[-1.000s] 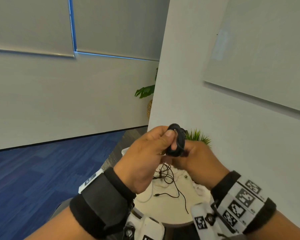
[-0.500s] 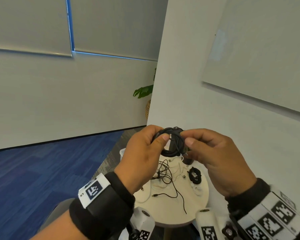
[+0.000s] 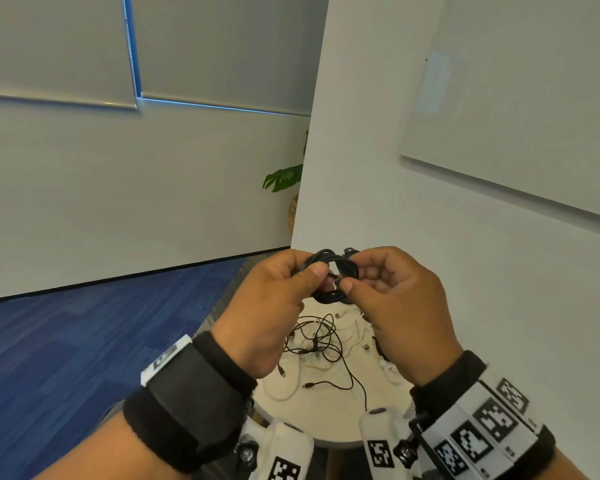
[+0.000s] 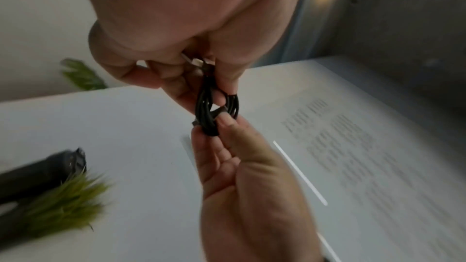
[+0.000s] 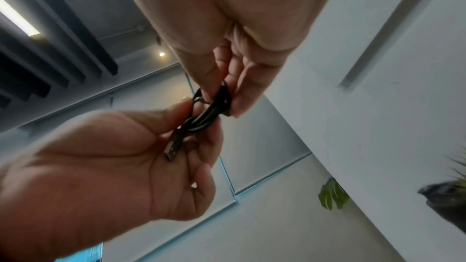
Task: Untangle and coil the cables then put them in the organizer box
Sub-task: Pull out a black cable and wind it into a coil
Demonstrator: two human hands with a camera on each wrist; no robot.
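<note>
Black cable coil [image 3: 333, 277]: a small bundle of several loops, held in the air above the round table [image 3: 329, 420], between both hands.
Left hand [image 3: 271, 306]: thumb and fingers pinch the left side of the coil; in the right wrist view a USB plug [image 5: 173, 148] on the cable's end lies across its palm.
Right hand [image 3: 399, 306]: thumb and forefinger pinch the right side of the coil, other fingers curled behind it; a short black end sticks up just over its forefinger.
Loose cables [image 3: 321, 344]: thin black and white leads, tangled together, lying on the table directly under the coil.
Round table: pale top, low in the head view, partly hidden by both wrists.
Grass-like plant [image 4: 63, 202]: green tuft seen in the left wrist view, blurred, beside a dark object I cannot identify; its place relative to the table cannot be told.
Leafy plant [image 3: 284, 176]: beyond the table, at the wall corner.
Organizer box: cannot tell where it is.
</note>
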